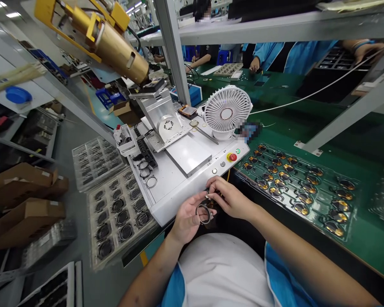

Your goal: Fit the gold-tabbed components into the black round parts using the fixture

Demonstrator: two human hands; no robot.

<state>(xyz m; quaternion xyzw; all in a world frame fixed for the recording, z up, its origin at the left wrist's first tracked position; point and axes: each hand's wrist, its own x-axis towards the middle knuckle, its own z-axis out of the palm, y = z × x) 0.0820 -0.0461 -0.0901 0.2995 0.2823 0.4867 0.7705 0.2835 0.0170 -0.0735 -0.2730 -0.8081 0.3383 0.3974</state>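
Observation:
My left hand (189, 216) is closed round a thin dark metal ring (203, 214), held in front of my belly with its opening towards me. My right hand (232, 197) pinches at the upper side of the left fingers; whatever sits between its fingertips is too small and too covered to name. Just beyond both hands is the front edge of a white machine (179, 198). Several similar rings (151, 182) lie on the machine's left side. To the right, a clear plastic tray (291, 187) carries several round parts with orange film.
A white fan (227, 111), a red stop button (232, 157) and a metal fixture (169, 125) are on the machine, under a gold cylindrical head (123, 55). Trays of round dark parts (118, 217) stand left. A grey post (173, 51) rises behind. Co-workers sit across the green table.

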